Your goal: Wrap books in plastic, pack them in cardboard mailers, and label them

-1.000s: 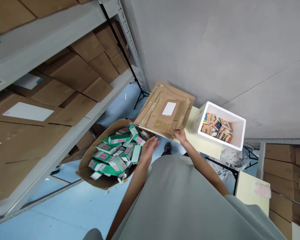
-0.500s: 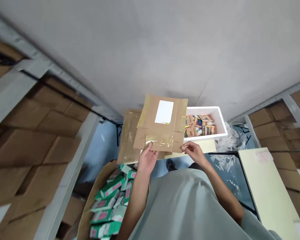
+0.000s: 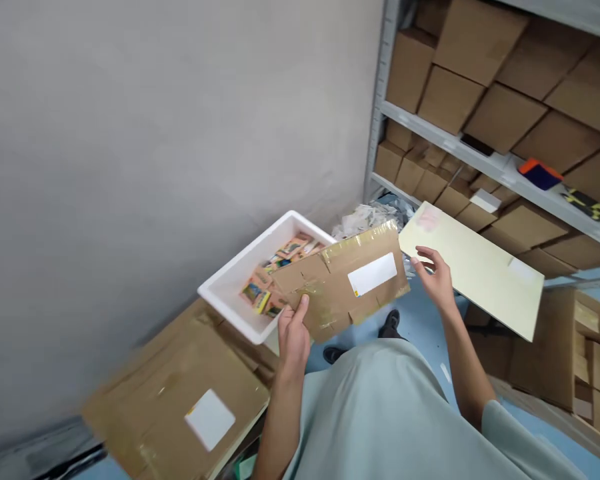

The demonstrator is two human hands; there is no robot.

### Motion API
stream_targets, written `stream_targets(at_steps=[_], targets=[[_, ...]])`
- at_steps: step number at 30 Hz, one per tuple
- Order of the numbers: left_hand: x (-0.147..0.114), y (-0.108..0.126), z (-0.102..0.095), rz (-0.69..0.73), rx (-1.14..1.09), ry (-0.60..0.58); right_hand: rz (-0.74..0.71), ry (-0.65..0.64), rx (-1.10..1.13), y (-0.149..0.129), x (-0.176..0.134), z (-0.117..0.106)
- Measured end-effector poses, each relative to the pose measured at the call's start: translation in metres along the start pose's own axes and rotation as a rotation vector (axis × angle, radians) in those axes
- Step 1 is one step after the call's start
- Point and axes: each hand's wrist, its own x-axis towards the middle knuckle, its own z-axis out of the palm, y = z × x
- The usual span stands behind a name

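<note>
At the lower left lies a large, flat brown cardboard sheet [image 3: 155,400] with clear tape and a white label. Beyond it sits a white, rectangular foam box [image 3: 234,293], open at the top, with small, colourfully printed cartons [image 3: 256,293] inside.

The left hand [image 3: 295,333] is closed on a flat, taped brown cardboard piece [image 3: 337,297] with a white label, pinching its near left end, thumb on the upper face and the other fingers out of sight beneath. The piece is held out in front of the body, covering part of the foam box's right side from this viewpoint; whether it touches the rim, I can't fairly tell. The right hand [image 3: 436,280] is half open, fingers loosely curled with nothing in them, just beside the piece's far right end.

Gripped at one end only, the piece could sag or twist; a firm thumb and a second grip on the right end would keep it level.

For edges, mind the foam box's rim on the left and the pale yellow rectangular board [image 3: 475,273] on the right, whose near corner comes close to the piece. The roomiest space looks to be over the blue floor [image 3: 425,327], between board and body.
</note>
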Motion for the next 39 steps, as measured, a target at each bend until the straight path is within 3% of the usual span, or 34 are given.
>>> stream_targets(at_steps=[6,11,14,17,21,28,35,39], targets=[[-0.002,-0.045,0.151,0.047,0.118,-0.113,0.135,-0.009,0.089,0.071,0.039,-0.096],[0.002,-0.083,0.267,0.082,0.323,-0.154,0.188,0.114,0.048,0.11,0.061,-0.183],[0.006,-0.103,0.323,0.048,0.401,-0.259,0.259,0.192,-0.023,0.137,0.066,-0.224],[0.013,-0.124,0.364,0.015,0.463,-0.343,0.337,0.287,-0.095,0.166,0.068,-0.25],[0.031,-0.153,0.405,-0.002,0.506,-0.466,0.421,0.389,-0.088,0.194,0.068,-0.262],[0.074,-0.21,0.465,-0.118,0.634,-0.733,0.543,0.485,-0.129,0.228,0.075,-0.259],[0.095,-0.236,0.517,-0.407,0.562,-0.886,0.624,0.481,-0.026,0.247,0.1,-0.227],[0.108,-0.242,0.527,-0.43,0.613,-0.935,0.696,0.48,-0.033,0.241,0.109,-0.206]])
